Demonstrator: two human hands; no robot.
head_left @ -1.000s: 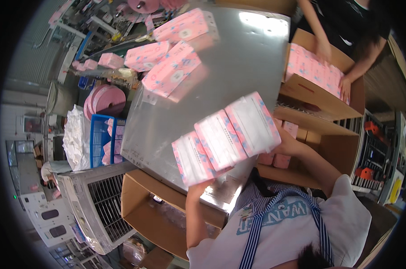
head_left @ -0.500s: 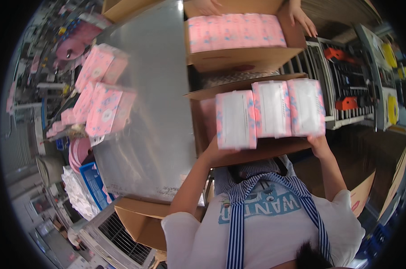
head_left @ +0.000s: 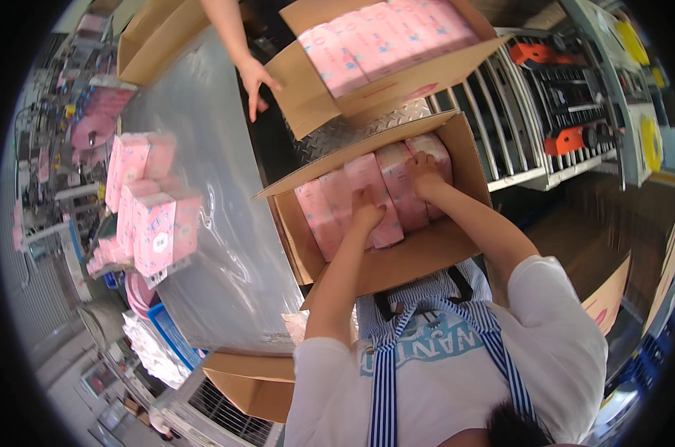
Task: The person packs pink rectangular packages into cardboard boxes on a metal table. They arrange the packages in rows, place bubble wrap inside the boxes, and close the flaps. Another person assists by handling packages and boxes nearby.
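Note:
An open cardboard carton [head_left: 427,261] stands in front of me with a row of pink wrapped packs [head_left: 324,212] inside, printed with small blue marks. My left hand [head_left: 367,211] lies on the packs near the middle of the row, fingers apart. On the packs toward the carton's right end rests my right hand [head_left: 425,177], its fingers spread over their tops. Neither hand lifts anything. What kind of goods the wrapping holds does not show.
Across from me, a co-worker's hand [head_left: 257,80] reaches beside a second carton [head_left: 427,78] filled with pink packs. A metal table [head_left: 222,253] on the left bears stacked pink packs [head_left: 155,231]. Roller conveyor [head_left: 505,123] runs at right. Another open carton [head_left: 255,387] sits lower left.
Three packs held above the near carton are now down inside it, and my hands have moved in onto the packs. The co-worker's hand has shifted to the far carton's left side.

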